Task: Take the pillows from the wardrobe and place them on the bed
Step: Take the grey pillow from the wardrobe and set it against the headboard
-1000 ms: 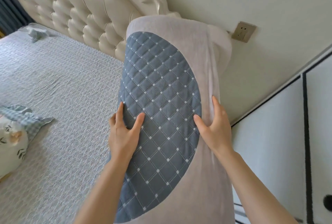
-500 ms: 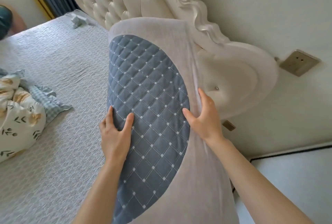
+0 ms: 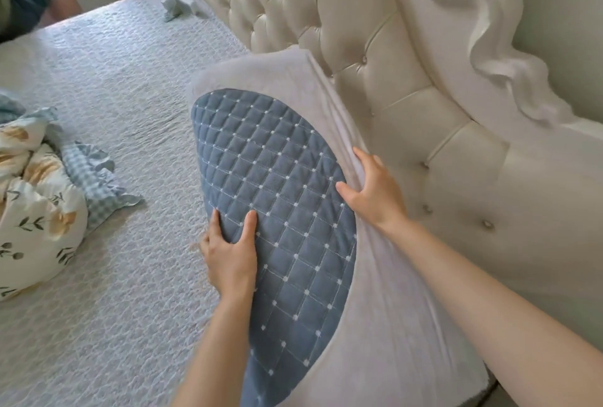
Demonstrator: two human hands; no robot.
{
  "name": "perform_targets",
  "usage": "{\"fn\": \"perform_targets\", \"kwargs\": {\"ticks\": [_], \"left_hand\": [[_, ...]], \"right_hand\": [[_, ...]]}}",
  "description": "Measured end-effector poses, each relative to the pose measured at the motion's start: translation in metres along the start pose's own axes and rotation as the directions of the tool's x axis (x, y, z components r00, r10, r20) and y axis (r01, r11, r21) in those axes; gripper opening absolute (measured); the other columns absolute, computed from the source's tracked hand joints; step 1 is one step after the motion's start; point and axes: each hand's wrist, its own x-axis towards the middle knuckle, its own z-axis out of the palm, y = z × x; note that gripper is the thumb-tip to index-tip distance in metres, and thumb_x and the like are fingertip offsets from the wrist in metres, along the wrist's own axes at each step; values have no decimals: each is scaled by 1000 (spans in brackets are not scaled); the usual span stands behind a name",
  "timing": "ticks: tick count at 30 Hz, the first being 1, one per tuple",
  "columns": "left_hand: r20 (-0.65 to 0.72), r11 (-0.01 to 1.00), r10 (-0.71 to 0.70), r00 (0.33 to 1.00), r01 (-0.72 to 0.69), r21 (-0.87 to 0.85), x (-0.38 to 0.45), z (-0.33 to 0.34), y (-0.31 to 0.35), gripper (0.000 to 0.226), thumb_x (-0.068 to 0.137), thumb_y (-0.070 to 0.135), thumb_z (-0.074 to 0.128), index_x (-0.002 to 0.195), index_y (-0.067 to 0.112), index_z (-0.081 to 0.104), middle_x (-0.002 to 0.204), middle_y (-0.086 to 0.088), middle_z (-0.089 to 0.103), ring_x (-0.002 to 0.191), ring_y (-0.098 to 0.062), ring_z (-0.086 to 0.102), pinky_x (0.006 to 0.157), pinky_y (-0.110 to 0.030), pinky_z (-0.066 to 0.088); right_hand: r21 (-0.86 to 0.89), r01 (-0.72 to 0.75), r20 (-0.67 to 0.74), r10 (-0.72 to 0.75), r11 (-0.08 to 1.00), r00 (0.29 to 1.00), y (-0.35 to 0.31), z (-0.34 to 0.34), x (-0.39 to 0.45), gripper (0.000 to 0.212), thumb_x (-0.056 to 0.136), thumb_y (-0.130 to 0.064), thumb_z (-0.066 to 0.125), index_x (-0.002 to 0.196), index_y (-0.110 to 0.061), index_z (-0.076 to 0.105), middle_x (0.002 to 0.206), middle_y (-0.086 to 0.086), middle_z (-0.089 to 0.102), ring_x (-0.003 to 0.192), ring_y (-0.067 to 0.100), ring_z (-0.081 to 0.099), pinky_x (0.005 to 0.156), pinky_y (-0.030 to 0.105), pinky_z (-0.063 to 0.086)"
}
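Grey pillow (image 3: 375,325) with blue quilted panel, long axis running from near camera up-left along headboard (image 3: 424,80), far end toward bed (image 3: 114,113) middle. Left hand (image 3: 231,259) clamped on left edge, thumb on top. Right hand (image 3: 375,194) gripping right edge. No readable writing or labels.

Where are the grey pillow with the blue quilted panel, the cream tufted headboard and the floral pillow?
Grey pillow with blue quilted panel (image 3: 277,184): head view, on the blue panel.
Cream tufted headboard (image 3: 326,15): head view, on its padding.
Floral pillow (image 3: 36,220): head view, on its printed front.
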Motion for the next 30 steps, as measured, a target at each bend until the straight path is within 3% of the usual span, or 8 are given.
{"fn": "perform_targets", "kwargs": {"ticks": [9,12,15,17,20,24,26,30], "left_hand": [[-51,981,-116,992,106,-165,77,110,-40,77,88,55,62,153,30,30,156,-3,32,141,-21,34,110,-39,29],[127,983,-161,979,170,-62,91,147,-60,79,93,43,61,157,28,18,163,-7,20,147,-26,26,116,-48,25],[292,960,-281,914,261,106,87,177,-79,92,90,46,65,159,31,5,166,-6,4,150,-32,15,118,-54,22],[297,953,-285,912,236,191,79,188,-87,100,86,49,68,158,34,-1,166,-5,-6,150,-35,11,117,-56,20],[274,962,-258,926,219,166,75,191,-93,104,82,50,73,156,39,1,165,-2,-8,150,-35,12,116,-57,22],[244,948,-319,916,304,100,73,185,-99,116,71,54,81,155,41,2,165,-5,1,149,-34,18,114,-59,25],[242,886,-458,855,460,50,73,184,-100,129,62,59,85,154,43,-4,165,-6,9,147,-37,22,113,-64,27],[293,788,-591,752,616,8,76,186,-99,146,48,65,88,149,51,-17,163,-7,16,143,-40,28,109,-69,29]], "right_hand": [[11,132,25,-132,991,991,43,73,139,54,82,-31,56,135,-21,51,136,3,53,121,25,52,95,27,38],[-175,91,248,-46,980,968,90,100,154,56,91,-34,52,142,-14,44,148,10,43,131,33,43,108,37,34],[-295,40,448,101,955,888,140,113,138,68,92,-35,51,153,-21,23,163,6,14,139,36,32,113,46,29],[-276,38,489,106,960,866,164,113,122,75,92,-38,51,154,-32,9,164,-3,-2,140,39,30,114,47,27],[-233,30,490,91,972,867,178,107,110,78,92,-42,54,153,-39,6,164,-3,-3,137,39,35,112,43,28],[-223,-150,464,240,963,853,188,99,96,83,90,-53,54,153,-38,3,146,23,37,130,38,44,108,42,36],[-206,-355,412,410,912,814,196,97,84,96,84,-63,56,155,-26,2,146,24,39,132,40,43,108,45,36],[-242,-749,292,782,617,550,216,91,64,132,63,-84,57,149,6,14,153,26,28,139,41,32,112,49,31]]}}
